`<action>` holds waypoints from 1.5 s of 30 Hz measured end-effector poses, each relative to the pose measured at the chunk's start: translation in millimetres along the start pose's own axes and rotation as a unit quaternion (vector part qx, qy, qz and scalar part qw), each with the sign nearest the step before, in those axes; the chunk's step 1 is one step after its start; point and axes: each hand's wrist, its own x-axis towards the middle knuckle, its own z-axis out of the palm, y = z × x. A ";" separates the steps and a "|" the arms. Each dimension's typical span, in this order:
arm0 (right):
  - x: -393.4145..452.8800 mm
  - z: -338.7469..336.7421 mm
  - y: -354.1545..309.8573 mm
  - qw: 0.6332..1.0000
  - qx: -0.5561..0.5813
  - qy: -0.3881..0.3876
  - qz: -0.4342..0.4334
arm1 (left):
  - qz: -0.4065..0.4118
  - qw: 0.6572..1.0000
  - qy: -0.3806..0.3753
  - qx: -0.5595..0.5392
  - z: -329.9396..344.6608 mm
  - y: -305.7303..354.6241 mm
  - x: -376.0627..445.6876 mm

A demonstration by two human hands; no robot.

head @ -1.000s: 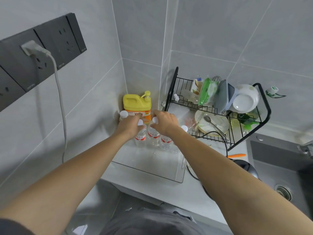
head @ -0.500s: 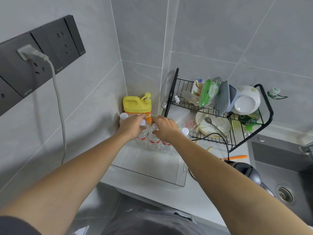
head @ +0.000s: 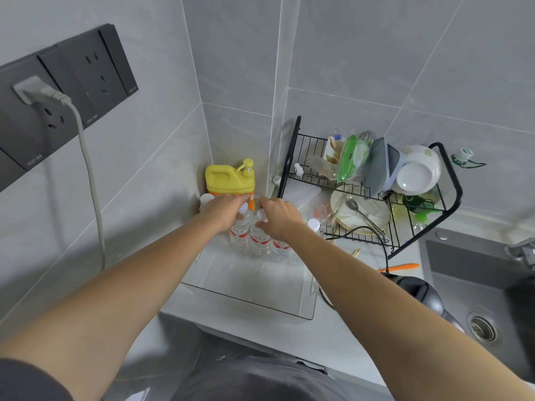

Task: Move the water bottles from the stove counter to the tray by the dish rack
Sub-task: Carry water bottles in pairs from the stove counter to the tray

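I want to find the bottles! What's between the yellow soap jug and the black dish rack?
In the head view, bare grey wall corner up top; lower down, both hands gripping white-capped water bottles in the clear tray.

A: What stands in the counter's far corner?
B: A yellow detergent jug (head: 230, 179) with a pump.
A: And toward the right edge?
B: A dark sink (head: 474, 287), an orange utensil (head: 401, 267) just beside it; a white plug (head: 34, 89) sits in the wall socket panel (head: 66, 91)
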 end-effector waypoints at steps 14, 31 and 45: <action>1.8 -2.4 -4.8 1.000 0.003 0.002 0.016 | 0.060 0.997 0.046 0.008 3.6 -10.4 2.4; -3.4 -5.5 2.6 0.999 0.040 -0.004 0.018 | 0.053 0.995 0.081 0.010 -3.6 -5.6 -3.9; -5.5 -6.6 0.5 1.000 0.000 0.005 0.014 | 0.007 0.998 0.065 0.019 6.7 -6.4 -0.1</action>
